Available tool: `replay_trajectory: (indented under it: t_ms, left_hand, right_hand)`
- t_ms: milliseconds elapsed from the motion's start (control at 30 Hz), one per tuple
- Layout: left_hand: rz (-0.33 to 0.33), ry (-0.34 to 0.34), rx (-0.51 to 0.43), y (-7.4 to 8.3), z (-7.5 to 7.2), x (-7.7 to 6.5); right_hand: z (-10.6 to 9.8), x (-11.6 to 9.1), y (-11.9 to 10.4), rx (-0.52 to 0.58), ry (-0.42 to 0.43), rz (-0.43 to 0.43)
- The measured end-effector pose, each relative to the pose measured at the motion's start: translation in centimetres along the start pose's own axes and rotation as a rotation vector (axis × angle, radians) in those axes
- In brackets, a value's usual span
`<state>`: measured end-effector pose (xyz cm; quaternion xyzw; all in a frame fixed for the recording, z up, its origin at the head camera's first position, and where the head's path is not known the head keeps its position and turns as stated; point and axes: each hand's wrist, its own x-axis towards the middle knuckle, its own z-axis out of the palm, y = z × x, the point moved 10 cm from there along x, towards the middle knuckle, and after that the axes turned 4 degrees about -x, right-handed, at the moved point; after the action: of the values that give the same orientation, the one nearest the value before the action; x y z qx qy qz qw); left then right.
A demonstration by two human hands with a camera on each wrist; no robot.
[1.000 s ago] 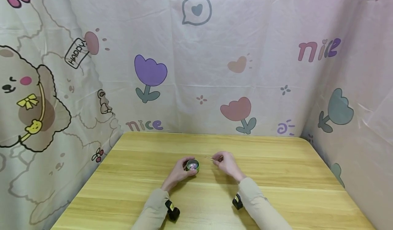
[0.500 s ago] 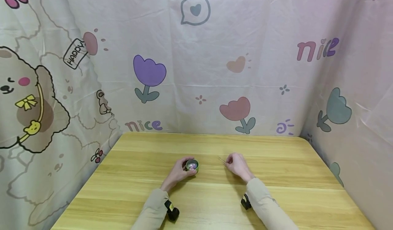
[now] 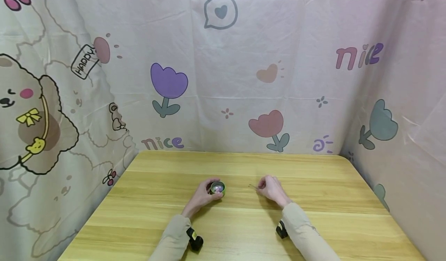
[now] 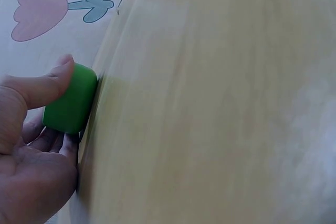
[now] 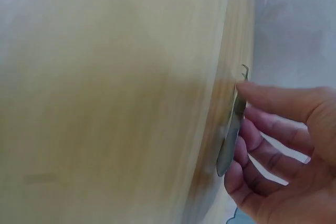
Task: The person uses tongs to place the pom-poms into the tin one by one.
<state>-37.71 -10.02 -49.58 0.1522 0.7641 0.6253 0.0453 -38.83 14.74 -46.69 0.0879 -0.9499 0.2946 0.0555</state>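
Observation:
My left hand (image 3: 202,196) grips a small round green tin (image 4: 73,103) at its side, thumb on the near wall and fingers behind. The tin's top is uncovered in the head view, and something pinkish and shiny shows inside. To the right of it, my right hand (image 3: 273,190) pinches a pair of metal tweezers (image 5: 232,135) between thumb and fingers. Their thin bent tips point left toward the tin, with a gap of bare wood between. In the right wrist view the tweezers lie low, close over the tabletop.
Both hands work over a light wooden table (image 3: 167,222). A printed cloth (image 3: 223,59) hangs behind it and along both sides. Each beige sleeve (image 3: 170,236) has a black wrist device (image 3: 196,241) strapped near the cuff.
My right hand has moved right, away from the tin, with the tweezers still pinched, and has sunk slightly toward the table. The left hand and tin have stayed nearly still.

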Motion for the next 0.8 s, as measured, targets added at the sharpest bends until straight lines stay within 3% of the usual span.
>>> replay_trajectory:
  t_ms: [200, 533, 800]
  left_hand:
    - [-0.031, 0.017, -0.016, 0.0, -0.1, -0.1]
    - [0.001, -0.010, -0.010, 0.1, 0.0, 0.1]
    - [0.019, -0.039, 0.001, 0.7, -1.3, -0.5]
  right_hand:
    - [-0.1, 0.1, 0.5, 0.056, -0.032, -0.007]
    - [-1.2, -0.6, 1.1, 0.043, -0.020, -0.080]
    - [-2.5, -1.6, 2.2, 0.020, -0.019, -0.092]
